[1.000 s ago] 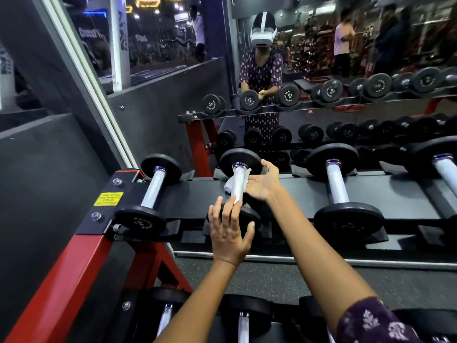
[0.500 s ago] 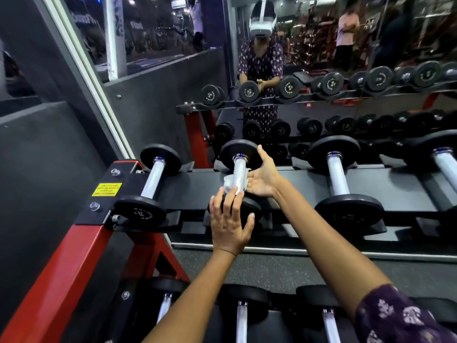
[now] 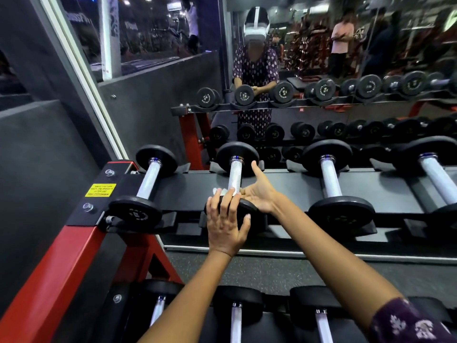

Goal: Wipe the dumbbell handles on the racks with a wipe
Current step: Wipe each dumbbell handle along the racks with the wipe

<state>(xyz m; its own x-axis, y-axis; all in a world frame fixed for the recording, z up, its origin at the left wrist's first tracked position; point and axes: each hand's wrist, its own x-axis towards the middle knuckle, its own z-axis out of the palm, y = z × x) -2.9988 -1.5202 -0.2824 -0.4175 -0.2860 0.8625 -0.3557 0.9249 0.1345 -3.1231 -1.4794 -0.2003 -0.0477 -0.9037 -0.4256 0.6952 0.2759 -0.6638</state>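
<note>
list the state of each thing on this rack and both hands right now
second black dumbbell with silver knurled handle: racked, being wiped
white wipe: bunched at the handle's near end, against the right hand
left hand: fingers spread, pressing the near plate
right hand: palm up beside the handle, thumb raised
leftmost black dumbbell: racked, untouched
third black dumbbell: racked, untouched
yellow warning sticker: stuck flat on the black bracket

We saw a dim gym interior, lit mainly from overhead. Small ceiling lights (image 3: 127, 1) glared in the window glass at top left. The chrome dumbbell handles (image 3: 234, 175) caught bright highlights, while the black plates stayed dark. Wide-angle distortion bent the red rack frame (image 3: 47, 280) at the edges. The mirror (image 3: 346, 58) reflections looked soft and grainy.
</note>
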